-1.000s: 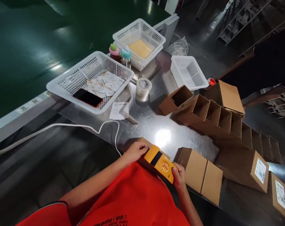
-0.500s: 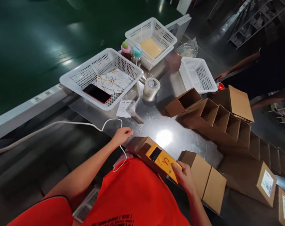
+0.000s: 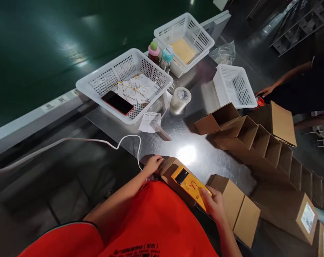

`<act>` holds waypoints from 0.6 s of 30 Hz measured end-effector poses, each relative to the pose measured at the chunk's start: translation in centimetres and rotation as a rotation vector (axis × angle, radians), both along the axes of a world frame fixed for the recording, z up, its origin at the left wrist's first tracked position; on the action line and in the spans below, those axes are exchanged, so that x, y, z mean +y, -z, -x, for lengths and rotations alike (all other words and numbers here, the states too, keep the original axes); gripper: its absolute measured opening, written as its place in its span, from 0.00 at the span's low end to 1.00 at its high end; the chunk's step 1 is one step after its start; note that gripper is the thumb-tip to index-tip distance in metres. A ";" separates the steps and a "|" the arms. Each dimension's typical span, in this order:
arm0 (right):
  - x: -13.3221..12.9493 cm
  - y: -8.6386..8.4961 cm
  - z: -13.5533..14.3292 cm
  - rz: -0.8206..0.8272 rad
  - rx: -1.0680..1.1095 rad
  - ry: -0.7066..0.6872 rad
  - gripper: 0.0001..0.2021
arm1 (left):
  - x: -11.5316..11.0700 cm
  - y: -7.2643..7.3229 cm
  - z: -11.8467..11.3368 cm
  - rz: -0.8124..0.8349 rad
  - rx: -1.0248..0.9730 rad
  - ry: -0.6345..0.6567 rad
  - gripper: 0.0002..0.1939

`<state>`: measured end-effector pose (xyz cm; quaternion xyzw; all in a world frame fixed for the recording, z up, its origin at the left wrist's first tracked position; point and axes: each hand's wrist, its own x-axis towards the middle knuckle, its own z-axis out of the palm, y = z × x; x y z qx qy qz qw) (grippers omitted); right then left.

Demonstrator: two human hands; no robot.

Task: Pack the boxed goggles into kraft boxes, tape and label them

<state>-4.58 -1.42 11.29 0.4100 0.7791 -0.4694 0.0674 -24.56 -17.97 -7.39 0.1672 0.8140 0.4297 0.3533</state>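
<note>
My right hand (image 3: 215, 202) grips one end of a flat yellow device (image 3: 191, 187) with a dark, screen-like window and red markings, its thumb on top. The device lies over a narrow brown cardboard box (image 3: 169, 167) at the table edge, against my red shirt. My left hand (image 3: 153, 165) is at the box's left end, fingers closed together on its edge; the fingertips are partly hidden. A white cable (image 3: 97, 140) runs from the left and passes behind my left hand. Right of my right hand lies a closed cardboard box (image 3: 238, 205).
A white basket (image 3: 97, 76) holds papers and a phone (image 3: 117, 102). Tape roll (image 3: 180, 101), paper slips (image 3: 149, 122) and bottles (image 3: 165, 59) are nearby. Open cartons (image 3: 263, 146) line the right; another person's hand (image 3: 266, 91) is near a white basket (image 3: 238, 87).
My left hand has moved right, from above the cable to the end of the narrow box. My right hand still holds the yellow device. The view has shifted slightly.
</note>
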 end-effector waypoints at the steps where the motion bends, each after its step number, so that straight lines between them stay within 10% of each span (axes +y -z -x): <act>1: 0.0 0.0 0.0 0.000 -0.004 0.002 0.27 | 0.3 0.3 -0.7 0.001 -0.003 0.007 0.11; 18: -0.1 -0.2 0.3 -0.030 0.005 -0.022 0.29 | -1.4 -0.3 -0.9 0.213 0.075 0.278 0.17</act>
